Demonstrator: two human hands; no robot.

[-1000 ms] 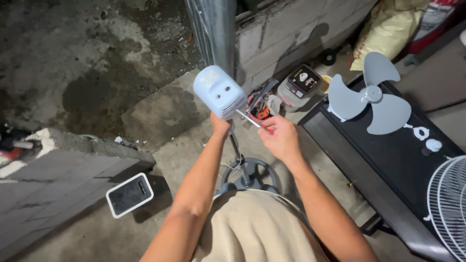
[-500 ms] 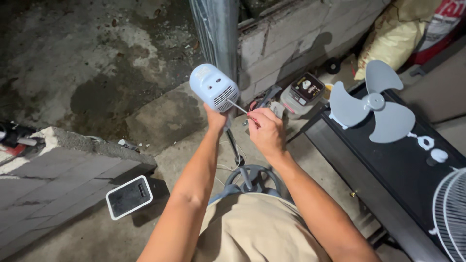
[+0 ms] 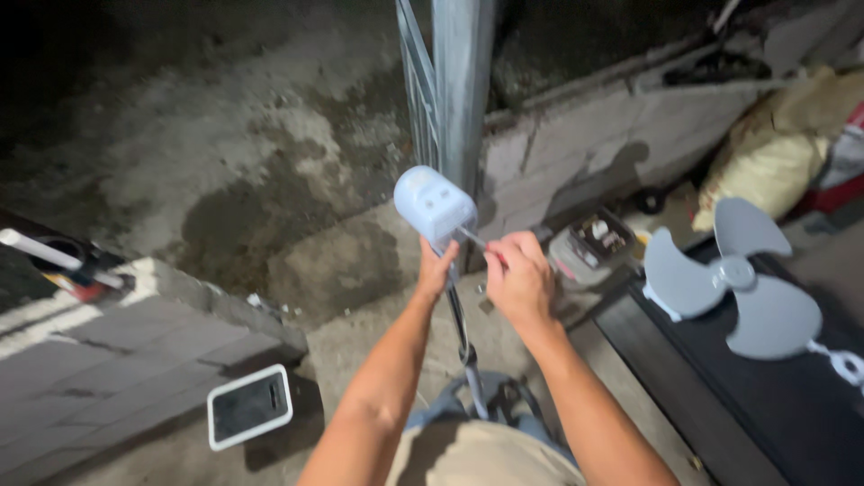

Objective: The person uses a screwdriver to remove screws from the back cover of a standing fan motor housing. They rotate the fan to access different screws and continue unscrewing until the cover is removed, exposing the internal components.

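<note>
A pale blue fan motor housing (image 3: 435, 204) stands on a thin pole (image 3: 461, 337) rising from a base near my lap. My left hand (image 3: 436, 267) grips the neck just under the housing. Beside it, my right hand (image 3: 517, 279) pinches a thin metal tool, likely a screwdriver (image 3: 470, 236), whose tip touches the lower right side of the housing.
A grey three-blade fan propeller (image 3: 733, 274) lies on a black board (image 3: 720, 387) at right. A small box of parts (image 3: 594, 241) sits by a concrete wall. A metal post (image 3: 461, 81) rises behind the housing. A white-framed phone (image 3: 249, 406) lies at lower left.
The view has shifted, so the housing and both hands now sit nearer the frame's middle. Both hands keep their hold; the tool stays at the housing.
</note>
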